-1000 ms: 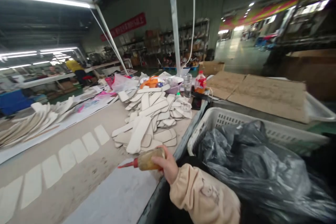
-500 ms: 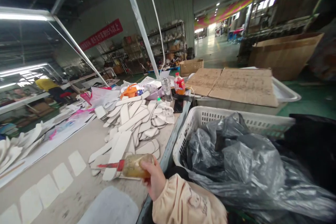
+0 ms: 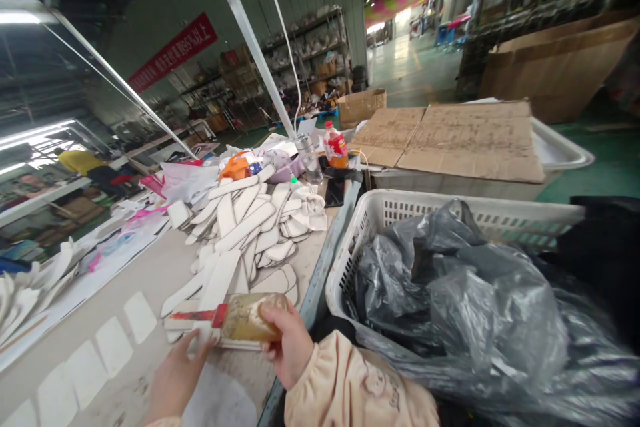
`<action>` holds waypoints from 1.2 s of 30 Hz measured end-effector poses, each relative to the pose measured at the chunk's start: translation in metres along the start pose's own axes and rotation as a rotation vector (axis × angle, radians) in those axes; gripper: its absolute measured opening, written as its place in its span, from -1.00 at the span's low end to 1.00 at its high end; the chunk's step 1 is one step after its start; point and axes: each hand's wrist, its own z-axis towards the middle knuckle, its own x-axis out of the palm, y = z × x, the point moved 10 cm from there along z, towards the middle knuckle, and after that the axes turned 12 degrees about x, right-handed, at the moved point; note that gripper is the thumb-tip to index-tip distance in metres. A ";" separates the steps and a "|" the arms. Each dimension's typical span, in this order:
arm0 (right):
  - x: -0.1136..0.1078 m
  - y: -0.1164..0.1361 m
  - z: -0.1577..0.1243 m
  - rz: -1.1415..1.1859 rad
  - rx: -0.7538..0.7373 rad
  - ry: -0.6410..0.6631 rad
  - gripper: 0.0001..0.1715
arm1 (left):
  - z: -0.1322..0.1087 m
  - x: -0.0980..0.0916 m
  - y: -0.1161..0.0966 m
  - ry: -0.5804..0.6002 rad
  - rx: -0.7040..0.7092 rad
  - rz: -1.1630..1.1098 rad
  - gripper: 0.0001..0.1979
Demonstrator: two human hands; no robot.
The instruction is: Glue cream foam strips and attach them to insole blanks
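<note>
My right hand (image 3: 287, 340) is closed around a glue bottle (image 3: 250, 317) of cloudy yellow liquid, held on its side with the red nozzle (image 3: 197, 315) pointing left. Below the nozzle, my left hand (image 3: 177, 373) has its thumb and finger at the end of a white padded strip (image 3: 220, 280), seemingly pinching it. The strip lies at the near edge of a heap of similar white pieces (image 3: 250, 227) with dark edges. Part of the heap is hidden behind the bottle. Under my wrists lies a pale sheet (image 3: 220, 397).
Flat white pieces (image 3: 115, 347) lie in a row on the table's left. A white basket (image 3: 345, 267) with grey plastic bags (image 3: 480, 307) stands at the right. Beyond are a red drink bottle (image 3: 336, 145), a clear jar (image 3: 309, 160), a phone (image 3: 335, 192) and flattened cardboard (image 3: 470, 140).
My left hand has come into view from below and reached the strip under the nozzle. The glue bottle stays in my right hand, slightly further left in view; the camera has shifted.
</note>
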 end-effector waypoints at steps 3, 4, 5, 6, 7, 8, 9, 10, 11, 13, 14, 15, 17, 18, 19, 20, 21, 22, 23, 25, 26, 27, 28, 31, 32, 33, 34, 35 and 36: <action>0.000 0.000 0.001 0.015 0.031 -0.001 -0.60 | 0.001 0.005 0.005 0.052 -0.006 0.045 -0.32; -0.001 -0.001 0.001 0.017 0.040 -0.002 -0.58 | -0.001 0.003 0.006 0.038 -0.026 0.037 -0.30; -0.001 -0.002 0.001 0.016 0.049 -0.007 -0.56 | -0.004 -0.001 0.006 0.020 -0.047 0.019 -0.29; -0.002 -0.002 0.001 0.014 0.056 -0.015 -0.54 | -0.007 -0.005 0.005 0.003 -0.065 -0.007 -0.30; -0.003 -0.003 0.001 0.011 0.058 -0.024 -0.53 | -0.009 -0.009 0.003 -0.016 -0.071 -0.041 -0.32; -0.004 -0.003 0.001 0.008 0.059 -0.031 -0.51 | -0.012 -0.012 0.000 -0.032 -0.070 -0.079 -0.36; -0.005 -0.003 0.001 0.007 0.054 -0.036 -0.50 | -0.014 -0.014 -0.001 -0.050 -0.064 -0.122 -0.41; -0.006 -0.003 0.002 0.008 0.051 -0.036 -0.49 | -0.015 -0.016 -0.002 -0.065 -0.061 -0.169 -0.46; -0.006 -0.003 0.002 0.010 0.049 -0.029 -0.49 | -0.017 -0.017 -0.001 -0.082 -0.058 -0.214 -0.51; -0.005 -0.003 0.004 0.014 0.048 -0.012 -0.48 | -0.019 -0.017 0.003 -0.114 -0.056 -0.285 -0.59; -0.005 -0.004 0.004 0.012 0.050 -0.007 -0.49 | -0.021 -0.016 0.006 -0.132 -0.058 -0.306 -0.61; -0.005 -0.005 0.005 0.008 0.051 -0.004 -0.49 | -0.022 -0.016 0.009 -0.149 -0.062 -0.317 -0.63; -0.006 -0.007 0.005 -0.008 0.044 -0.004 -0.50 | -0.026 -0.017 0.016 -0.189 -0.082 -0.324 -0.65; -0.006 -0.008 0.005 -0.019 0.037 -0.005 -0.50 | -0.028 -0.017 0.019 -0.209 -0.094 -0.326 -0.67; -0.006 -0.008 0.005 -0.029 0.030 -0.003 -0.50 | -0.030 -0.017 0.022 -0.223 -0.106 -0.326 -0.69; -0.005 -0.009 0.004 -0.039 0.023 0.002 -0.50 | -0.031 -0.018 0.024 -0.231 -0.116 -0.325 -0.71; -0.004 -0.010 0.004 -0.050 0.020 0.007 -0.51 | -0.033 -0.017 0.025 -0.234 -0.123 -0.325 -0.73; -0.004 -0.012 0.004 -0.059 0.018 0.012 -0.51 | -0.034 -0.017 0.026 -0.233 -0.128 -0.327 -0.75; -0.003 -0.013 0.003 -0.065 0.018 0.016 -0.51 | -0.035 -0.017 0.026 -0.230 -0.131 -0.331 -0.77; -0.002 -0.016 0.002 -0.071 0.021 0.021 -0.51 | -0.036 -0.016 0.026 -0.221 -0.134 -0.353 -0.77; -0.002 -0.017 0.001 -0.071 0.024 0.020 -0.51 | -0.036 -0.015 0.025 -0.217 -0.137 -0.368 -0.77; -0.001 -0.018 0.001 -0.073 0.026 0.017 -0.51 | -0.036 -0.015 0.025 -0.215 -0.140 -0.385 -0.76; -0.001 -0.019 0.000 -0.078 0.027 0.012 -0.51 | -0.036 -0.015 0.025 -0.214 -0.143 -0.402 -0.76; -0.002 -0.021 0.001 -0.107 0.027 -0.008 -0.51 | -0.036 -0.018 0.026 -0.236 -0.153 -0.444 -0.74; -0.002 -0.021 0.001 -0.118 0.025 -0.012 -0.51 | -0.036 -0.020 0.027 -0.255 -0.160 -0.455 -0.72; -0.002 -0.021 0.002 -0.128 0.023 -0.013 -0.51 | -0.037 -0.023 0.029 -0.278 -0.171 -0.467 -0.70; -0.001 -0.021 0.002 -0.138 0.022 -0.010 -0.51 | -0.039 -0.027 0.032 -0.307 -0.187 -0.479 -0.68; -0.001 -0.022 0.003 -0.146 0.021 -0.004 -0.51 | -0.042 -0.032 0.036 -0.338 -0.209 -0.494 -0.65; 0.000 -0.022 0.003 -0.151 0.021 0.004 -0.51 | -0.046 -0.037 0.041 -0.369 -0.234 -0.512 -0.62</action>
